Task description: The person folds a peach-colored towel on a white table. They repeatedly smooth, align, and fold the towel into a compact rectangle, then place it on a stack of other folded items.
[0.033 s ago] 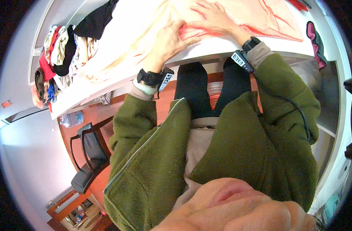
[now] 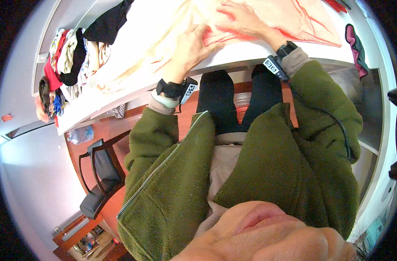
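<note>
"While the white surface point(image 2: 246, 53) is being covered, where is the pink cloth point(image 2: 307, 21) being handled?"

"Near the surface's front edge; its right part is being left fairly flat, seemingly finished, while ruffles are being left unsmoothed toward the left."

"And by which hand?"

"It is being touched by the right hand point(image 2: 242, 18), fingers spread, nothing being grasped; whether anything is being pinched by the left hand point(image 2: 189, 45) cannot be told."

One head-worn fisheye camera is looking down. It is facing a long white table point(image 2: 239, 51) beyond a near olive-green zippered jacket point(image 2: 272, 161).
</note>
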`<state>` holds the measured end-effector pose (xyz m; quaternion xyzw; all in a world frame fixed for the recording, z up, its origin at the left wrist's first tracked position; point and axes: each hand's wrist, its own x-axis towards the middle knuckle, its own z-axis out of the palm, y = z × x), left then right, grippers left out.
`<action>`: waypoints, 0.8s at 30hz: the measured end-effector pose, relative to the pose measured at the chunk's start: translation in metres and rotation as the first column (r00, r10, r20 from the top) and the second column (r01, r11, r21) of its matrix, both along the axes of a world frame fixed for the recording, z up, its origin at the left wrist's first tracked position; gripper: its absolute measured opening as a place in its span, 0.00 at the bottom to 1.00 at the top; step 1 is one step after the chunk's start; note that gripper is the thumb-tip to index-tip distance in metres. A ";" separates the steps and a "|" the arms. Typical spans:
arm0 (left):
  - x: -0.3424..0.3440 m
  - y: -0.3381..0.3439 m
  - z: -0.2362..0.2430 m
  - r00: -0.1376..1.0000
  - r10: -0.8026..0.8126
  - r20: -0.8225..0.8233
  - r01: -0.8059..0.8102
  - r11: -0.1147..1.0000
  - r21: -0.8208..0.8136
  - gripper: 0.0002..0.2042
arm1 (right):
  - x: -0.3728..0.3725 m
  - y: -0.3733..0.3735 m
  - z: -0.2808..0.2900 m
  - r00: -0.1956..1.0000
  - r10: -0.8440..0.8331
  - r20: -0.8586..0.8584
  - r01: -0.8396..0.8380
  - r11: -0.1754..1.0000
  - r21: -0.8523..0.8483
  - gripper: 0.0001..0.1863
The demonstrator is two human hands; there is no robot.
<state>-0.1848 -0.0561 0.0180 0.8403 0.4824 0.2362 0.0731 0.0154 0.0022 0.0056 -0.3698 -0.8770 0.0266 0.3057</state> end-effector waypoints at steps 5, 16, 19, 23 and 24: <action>0.003 -0.001 -0.012 0.996 0.020 0.089 -0.030 0.993 0.111 0.15 | 0.056 -0.003 0.034 0.974 0.011 -0.225 -0.136 0.824 -0.549 0.22; 0.007 0.001 -0.017 0.982 0.134 0.130 -0.148 0.984 0.101 0.15 | 0.134 -0.004 -0.020 0.995 0.094 0.019 -0.078 0.914 -0.397 0.28; 0.007 -0.001 -0.012 0.979 0.190 0.070 -0.192 0.981 0.022 0.14 | 0.130 -0.005 -0.030 0.997 0.072 -0.016 -0.073 0.922 -0.381 0.26; 0.004 -0.006 -0.007 0.924 0.248 0.289 -0.221 0.967 -0.125 0.15 | 0.119 -0.012 -0.041 0.999 -0.045 -0.006 0.042 0.977 -0.209 0.23; 0.003 -0.005 -0.005 0.924 0.250 0.288 -0.218 0.966 -0.140 0.15 | 0.115 -0.014 -0.043 0.996 -0.089 0.009 0.089 0.980 -0.179 0.21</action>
